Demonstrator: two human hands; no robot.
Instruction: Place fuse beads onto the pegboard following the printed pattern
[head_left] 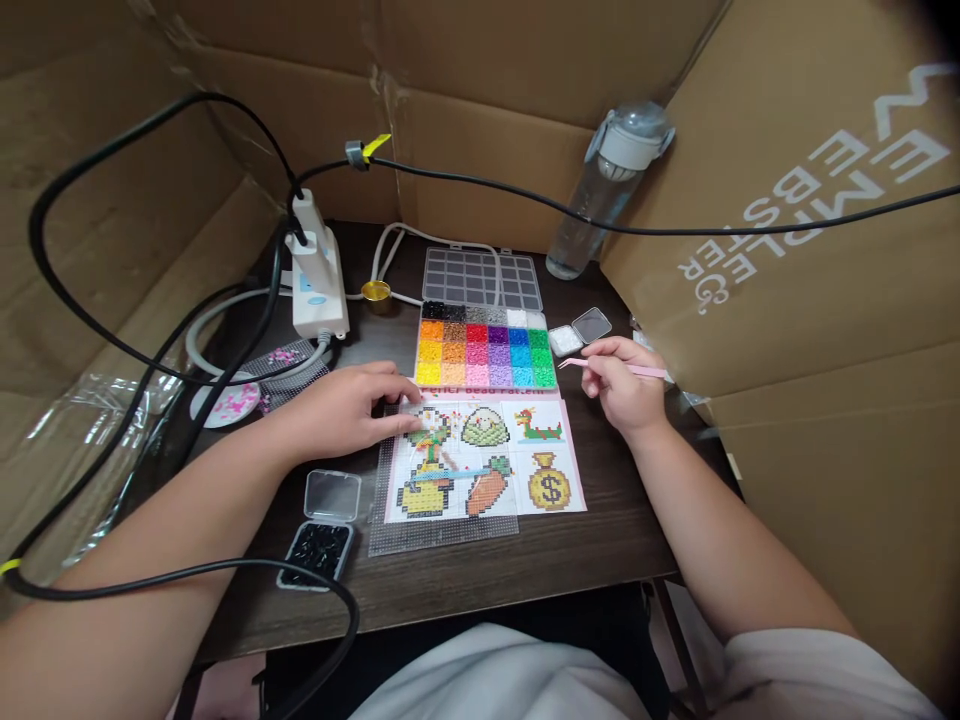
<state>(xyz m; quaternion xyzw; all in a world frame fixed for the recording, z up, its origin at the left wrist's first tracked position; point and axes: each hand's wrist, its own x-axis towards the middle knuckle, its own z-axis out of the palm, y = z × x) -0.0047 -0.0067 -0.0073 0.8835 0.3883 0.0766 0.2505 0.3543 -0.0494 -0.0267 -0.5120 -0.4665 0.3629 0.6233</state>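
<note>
Pinching pink tweezers (646, 371), right hand (628, 388) near bead box (472, 283); left hand (352, 408) loosely open at pattern sheet (536, 449).

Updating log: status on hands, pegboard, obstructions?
Clear pegboard lying flat, left hand at its far-left corner. Right hand holding pink tweezers. Black cable crossing before left forearm.

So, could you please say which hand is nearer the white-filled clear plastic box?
Right. The right hand is beside the box; the left hand is well to its left.
</note>
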